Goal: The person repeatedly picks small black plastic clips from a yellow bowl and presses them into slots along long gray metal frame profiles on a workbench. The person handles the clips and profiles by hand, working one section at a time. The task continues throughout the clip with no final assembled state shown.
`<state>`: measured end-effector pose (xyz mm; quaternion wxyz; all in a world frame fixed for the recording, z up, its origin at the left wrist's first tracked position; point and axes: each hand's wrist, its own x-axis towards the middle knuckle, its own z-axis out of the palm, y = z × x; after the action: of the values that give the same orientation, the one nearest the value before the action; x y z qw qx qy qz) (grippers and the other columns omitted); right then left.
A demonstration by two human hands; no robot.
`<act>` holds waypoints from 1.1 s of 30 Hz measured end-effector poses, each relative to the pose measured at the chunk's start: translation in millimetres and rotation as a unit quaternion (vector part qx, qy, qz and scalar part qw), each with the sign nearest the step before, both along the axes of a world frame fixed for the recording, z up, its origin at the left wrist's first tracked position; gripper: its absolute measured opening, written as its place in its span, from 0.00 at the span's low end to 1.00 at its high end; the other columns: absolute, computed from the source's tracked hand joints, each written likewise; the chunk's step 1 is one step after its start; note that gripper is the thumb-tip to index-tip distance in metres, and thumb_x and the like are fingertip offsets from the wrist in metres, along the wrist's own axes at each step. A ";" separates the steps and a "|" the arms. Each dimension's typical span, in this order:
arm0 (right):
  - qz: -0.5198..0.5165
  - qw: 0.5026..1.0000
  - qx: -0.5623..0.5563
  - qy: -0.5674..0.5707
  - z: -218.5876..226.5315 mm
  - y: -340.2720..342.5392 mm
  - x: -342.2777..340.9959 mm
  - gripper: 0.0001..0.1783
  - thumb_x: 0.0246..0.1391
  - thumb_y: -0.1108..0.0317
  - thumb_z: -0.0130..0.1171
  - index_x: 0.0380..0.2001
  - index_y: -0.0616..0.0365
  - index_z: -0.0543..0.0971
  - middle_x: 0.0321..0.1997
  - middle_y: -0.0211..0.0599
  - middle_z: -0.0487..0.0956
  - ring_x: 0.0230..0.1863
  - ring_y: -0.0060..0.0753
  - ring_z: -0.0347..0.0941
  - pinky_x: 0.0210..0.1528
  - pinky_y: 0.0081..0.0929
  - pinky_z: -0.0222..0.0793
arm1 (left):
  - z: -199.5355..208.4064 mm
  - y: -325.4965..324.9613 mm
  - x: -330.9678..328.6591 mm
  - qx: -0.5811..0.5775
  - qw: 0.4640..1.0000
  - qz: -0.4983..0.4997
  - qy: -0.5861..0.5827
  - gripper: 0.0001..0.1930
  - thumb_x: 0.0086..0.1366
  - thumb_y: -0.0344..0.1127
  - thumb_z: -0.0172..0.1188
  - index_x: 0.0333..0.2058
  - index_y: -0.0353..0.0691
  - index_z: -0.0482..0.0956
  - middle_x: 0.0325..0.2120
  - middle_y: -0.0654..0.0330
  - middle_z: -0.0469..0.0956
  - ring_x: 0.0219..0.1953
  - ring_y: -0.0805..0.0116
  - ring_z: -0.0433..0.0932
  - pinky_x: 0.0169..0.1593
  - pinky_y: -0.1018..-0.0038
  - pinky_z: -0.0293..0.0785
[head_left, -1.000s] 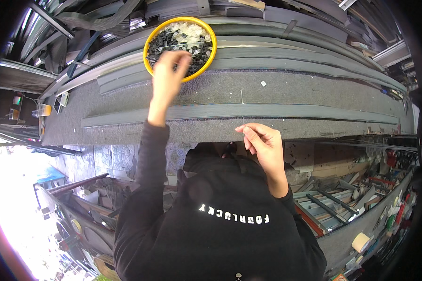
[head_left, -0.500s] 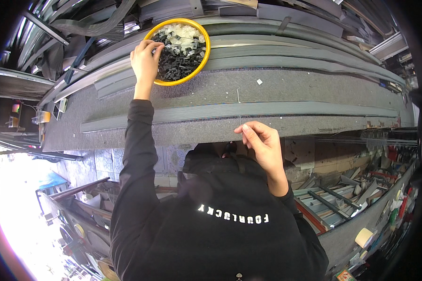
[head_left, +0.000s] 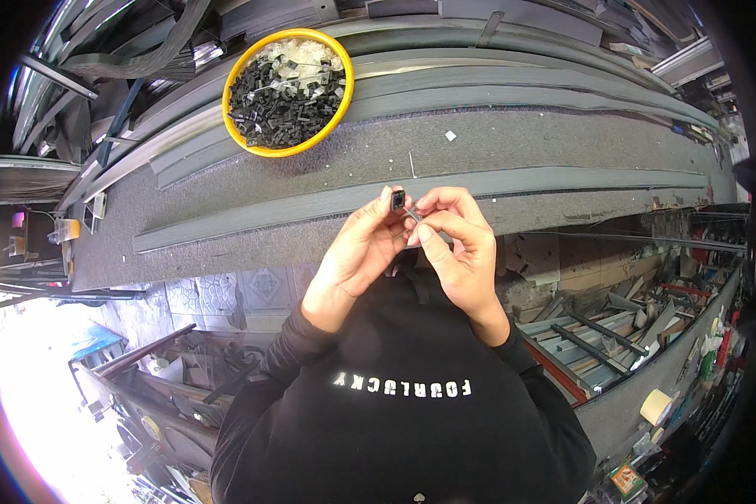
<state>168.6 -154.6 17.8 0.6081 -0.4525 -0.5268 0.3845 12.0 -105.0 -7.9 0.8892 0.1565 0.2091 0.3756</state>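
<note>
My left hand pinches a small black plastic piece between thumb and fingers, in front of my chest. Close beside it, my right hand is closed in a pinch on a thin, light-coloured strand. The strand's end runs toward the black piece; whether it passes through cannot be told. Beyond my hands, a yellow-rimmed round basin holds many small black pieces and, at its far side, clear ones.
A grey-topped bench stretches across in front of me. Long grey profiles lie along it, with small white scraps between them. Frame pieces lie in a rack behind me on the right, near a tape roll.
My left hand has left the basin with a black piece and come back beside my right hand. The right hand stays nearly in place, its fingers now working against the left.
</note>
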 end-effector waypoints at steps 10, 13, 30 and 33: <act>-0.007 1.000 -0.013 -0.023 -4.6 0.9 -5.1 0.03 0.54 0.76 0.63 0.29 0.66 0.82 0.43 0.39 0.75 0.43 0.30 0.76 0.49 0.26 0.72 | -6.7 -6.7 -4.3 0.010 1.000 0.002 0.004 0.12 0.71 0.45 0.59 0.47 0.47 0.79 0.42 0.67 0.79 0.49 0.74 0.75 0.55 0.70 0.71; -0.009 0.999 -0.016 -0.033 -0.7 -0.5 -5.6 0.03 0.54 0.76 0.63 0.29 0.66 0.82 0.43 0.39 0.75 0.42 0.30 0.76 0.48 0.26 0.72 | -8.3 -8.9 -4.2 0.015 1.000 0.004 0.019 0.14 0.71 0.45 0.59 0.48 0.45 0.79 0.42 0.67 0.80 0.48 0.74 0.75 0.53 0.70 0.71; 0.102 0.938 -0.284 0.172 -73.7 -7.2 30.2 0.10 0.62 0.65 0.64 0.40 0.61 0.83 0.35 0.27 0.81 0.33 0.12 0.71 0.30 0.12 0.60 | -61.2 -2.4 7.1 0.323 0.864 0.044 0.384 0.09 0.66 0.32 0.66 0.40 0.34 0.86 0.50 0.56 0.75 0.53 0.69 0.74 0.56 0.72 0.70; 0.005 0.959 -0.244 0.143 -94.5 -9.3 30.2 0.05 0.60 0.73 0.64 0.36 0.64 0.84 0.34 0.27 0.80 0.31 0.10 0.68 0.29 0.13 0.59 | -81.5 -3.8 15.0 0.290 0.882 0.027 0.370 0.10 0.64 0.37 0.68 0.39 0.39 0.87 0.41 0.59 0.79 0.47 0.71 0.76 0.49 0.76 0.69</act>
<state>198.8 -163.9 -76.7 0.5461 -0.5250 -0.3272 0.5649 27.0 -108.8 -89.4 0.6513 0.5292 0.4092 0.3582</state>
